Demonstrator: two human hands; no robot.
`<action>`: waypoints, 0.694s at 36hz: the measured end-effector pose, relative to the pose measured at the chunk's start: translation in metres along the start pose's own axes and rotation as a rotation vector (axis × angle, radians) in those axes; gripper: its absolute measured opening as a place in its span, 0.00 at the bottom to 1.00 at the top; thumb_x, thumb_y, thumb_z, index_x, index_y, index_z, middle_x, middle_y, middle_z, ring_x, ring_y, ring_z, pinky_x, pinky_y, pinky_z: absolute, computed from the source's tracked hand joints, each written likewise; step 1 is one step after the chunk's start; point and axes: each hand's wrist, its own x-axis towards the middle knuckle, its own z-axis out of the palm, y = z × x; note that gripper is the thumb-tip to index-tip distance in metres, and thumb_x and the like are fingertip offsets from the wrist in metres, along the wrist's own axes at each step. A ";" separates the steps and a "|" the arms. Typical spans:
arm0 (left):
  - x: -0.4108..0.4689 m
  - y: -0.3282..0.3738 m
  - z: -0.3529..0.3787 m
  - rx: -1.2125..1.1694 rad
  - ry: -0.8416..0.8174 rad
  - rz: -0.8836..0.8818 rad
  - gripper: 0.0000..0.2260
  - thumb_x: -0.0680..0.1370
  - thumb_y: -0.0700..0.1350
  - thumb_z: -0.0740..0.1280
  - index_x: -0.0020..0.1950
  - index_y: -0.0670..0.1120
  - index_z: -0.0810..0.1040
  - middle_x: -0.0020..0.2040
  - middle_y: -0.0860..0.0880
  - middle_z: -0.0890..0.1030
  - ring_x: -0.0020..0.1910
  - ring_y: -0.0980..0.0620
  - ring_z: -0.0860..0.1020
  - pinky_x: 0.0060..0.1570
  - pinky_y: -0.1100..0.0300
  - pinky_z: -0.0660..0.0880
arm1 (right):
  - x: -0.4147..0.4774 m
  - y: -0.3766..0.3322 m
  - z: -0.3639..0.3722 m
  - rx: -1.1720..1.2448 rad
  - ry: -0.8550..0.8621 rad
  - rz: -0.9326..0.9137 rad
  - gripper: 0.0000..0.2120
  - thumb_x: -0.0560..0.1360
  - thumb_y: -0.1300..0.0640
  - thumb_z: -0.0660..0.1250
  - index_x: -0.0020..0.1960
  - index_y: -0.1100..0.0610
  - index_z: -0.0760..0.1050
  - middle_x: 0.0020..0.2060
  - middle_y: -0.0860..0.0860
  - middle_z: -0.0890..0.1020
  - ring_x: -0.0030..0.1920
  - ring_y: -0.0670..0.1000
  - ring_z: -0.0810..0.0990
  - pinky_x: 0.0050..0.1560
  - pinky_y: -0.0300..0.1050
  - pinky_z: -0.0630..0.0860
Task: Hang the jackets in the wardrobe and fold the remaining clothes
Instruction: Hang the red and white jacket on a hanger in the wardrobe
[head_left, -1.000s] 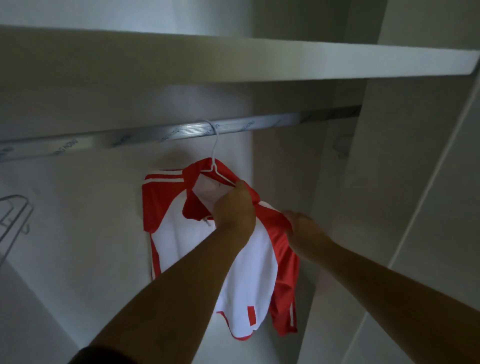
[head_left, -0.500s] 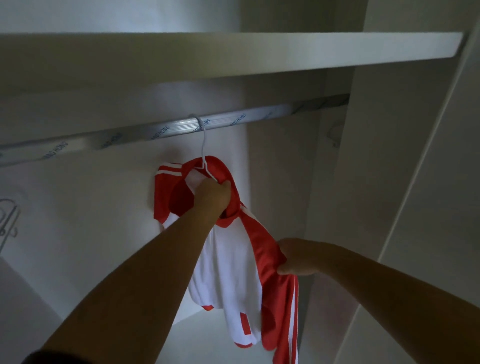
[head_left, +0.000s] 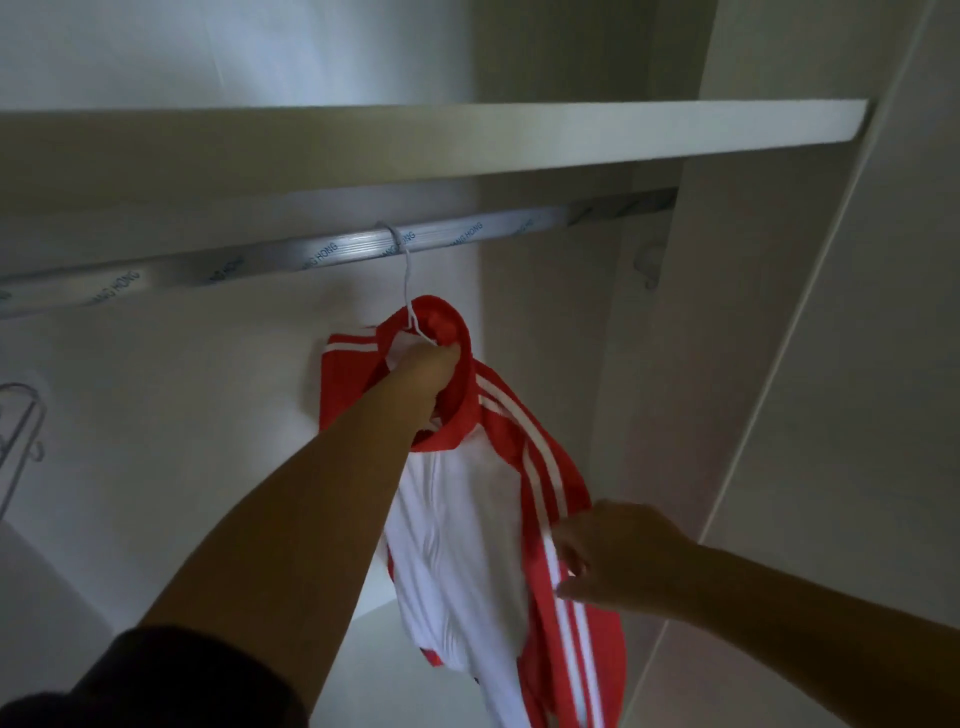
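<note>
Jacket: red and white jacket (head_left: 457, 545), white front, red sleeves with white stripes; it hangs inside the wardrobe, below the rail and right of centre.
Hanger: thin white wire hanger (head_left: 407, 280); its hook sits over the rail and its neck drops into the red collar.
Rail: silver rail (head_left: 332, 249) with printed lettering, running across just under the shelf (head_left: 467, 140).
Left hand: your left hand (head_left: 428, 376) is up at the collar, fingers (head_left: 447, 356) curled into the opening and holding the jacket where the hanger wire goes in. Whether the wire is also in your grasp, cannot tell.
Right hand: your right hand (head_left: 623, 561) is lower, against the striped right sleeve of the jacket. Fingers (head_left: 576, 525) are part-curled with the thumb set apart below them and the sleeve edge at the tips. Pinching or only touching, cannot tell.
Arms: both reach up from below; a dark sleeve (head_left: 171, 680) shows on your left upper arm.
Surroundings: pale side panel (head_left: 727, 364) to the right; wire fitting (head_left: 21, 431) on the back wall at far left.
</note>
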 end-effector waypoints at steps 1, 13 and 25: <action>-0.001 0.000 0.001 -0.039 -0.018 -0.034 0.18 0.78 0.46 0.66 0.65 0.39 0.72 0.62 0.38 0.77 0.58 0.38 0.77 0.57 0.43 0.76 | 0.001 0.001 -0.002 0.044 0.050 0.035 0.11 0.74 0.45 0.64 0.39 0.48 0.65 0.38 0.44 0.75 0.43 0.48 0.75 0.38 0.38 0.64; -0.030 -0.011 -0.004 0.585 0.041 0.334 0.12 0.79 0.41 0.61 0.56 0.33 0.76 0.48 0.42 0.77 0.52 0.39 0.78 0.43 0.58 0.68 | 0.058 0.008 -0.015 0.267 0.315 0.278 0.11 0.80 0.53 0.56 0.46 0.54 0.76 0.44 0.53 0.81 0.47 0.56 0.80 0.46 0.45 0.75; -0.035 -0.044 -0.019 0.558 -0.020 0.539 0.09 0.76 0.42 0.67 0.43 0.46 0.66 0.32 0.53 0.72 0.32 0.54 0.74 0.30 0.65 0.67 | 0.056 0.008 -0.017 0.252 0.280 0.245 0.10 0.80 0.56 0.58 0.48 0.55 0.77 0.38 0.49 0.78 0.38 0.49 0.77 0.44 0.43 0.75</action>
